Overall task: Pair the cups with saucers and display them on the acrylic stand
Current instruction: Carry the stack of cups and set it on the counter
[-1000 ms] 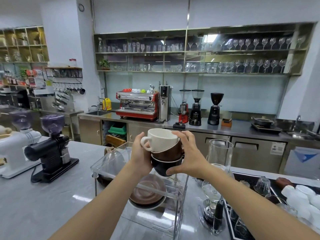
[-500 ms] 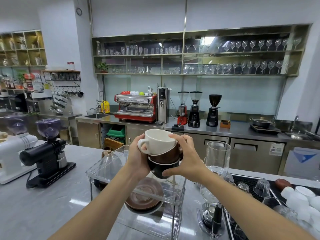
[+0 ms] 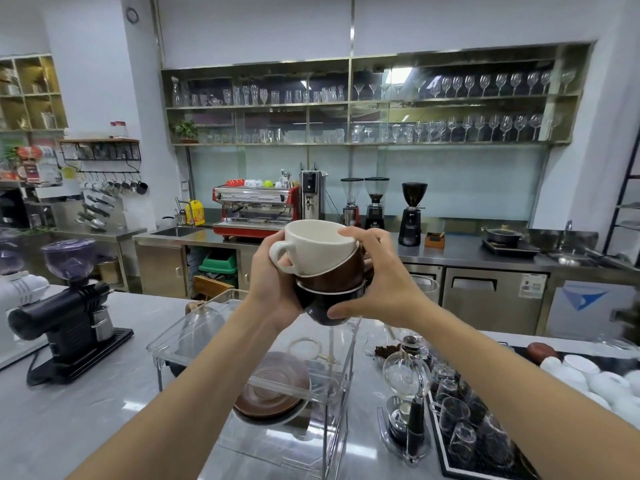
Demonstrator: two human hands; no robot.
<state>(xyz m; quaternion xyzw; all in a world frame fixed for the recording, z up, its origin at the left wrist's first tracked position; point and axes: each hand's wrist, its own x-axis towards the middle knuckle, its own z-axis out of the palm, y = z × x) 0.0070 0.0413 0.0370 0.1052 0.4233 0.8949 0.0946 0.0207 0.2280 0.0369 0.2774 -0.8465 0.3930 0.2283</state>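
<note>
I hold a stack of three nested cups in mid-air above the clear acrylic stand [image 3: 341, 344]. A white cup [image 3: 317, 244] sits on top, a brown cup [image 3: 332, 277] in the middle and a black cup [image 3: 317, 308] at the bottom. My left hand [image 3: 273, 278] grips the stack's left side by the white cup's handle. My right hand [image 3: 375, 275] wraps the right side, thumb under the black cup. Brown saucers [image 3: 273, 389] lie stacked on a lower tier of the stand.
A black grinder [image 3: 69, 323] and a white grinder [image 3: 20, 292] stand on the counter at left. A glass siphon brewer [image 3: 407, 379] stands right of the stand. Further right are a black tray of upturned glasses [image 3: 464, 427] and white cups [image 3: 595, 379].
Both hands keep their hold on the cup stack, which stays above the stand. The view has shifted slightly, so the stack sits a little higher against the back counter.
</note>
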